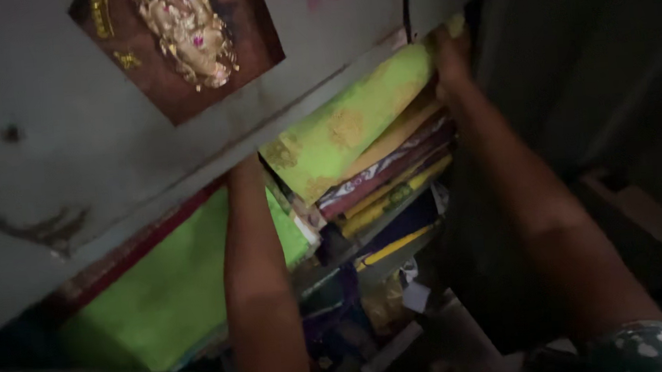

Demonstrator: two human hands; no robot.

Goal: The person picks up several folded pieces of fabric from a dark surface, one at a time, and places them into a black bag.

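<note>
Green cloth: a folded light green cloth (350,126) with dull gold motifs lies on top of a stack, slanting up to the right just under the edge of a grey shelf board (57,151).
Right hand: the right hand (452,55) is up at the far upper corner of that green cloth, fingers (445,40) curled round its end and touching it; the light is too poor to say how tightly they close.
Left hand: the left hand (246,169) goes up under the shelf board beside the lower end of the green cloth; only the wrist and forearm show, so I cannot tell how its fingers stand or whether they hold anything.
Stack: beneath the green cloth lie more folded cloths (393,182), yellow, maroon and patterned, edges facing out.
Second green cloth: a brighter green folded cloth (160,299) sits to the left of the left forearm, lower down, with a red edge along its top.
Picture: a brown picture (181,41) with a gold figure is fixed to the grey board above.
Below: a dim jumble of dark cloths and paper (386,314) lies under the stack, too dark to sort out.
</note>
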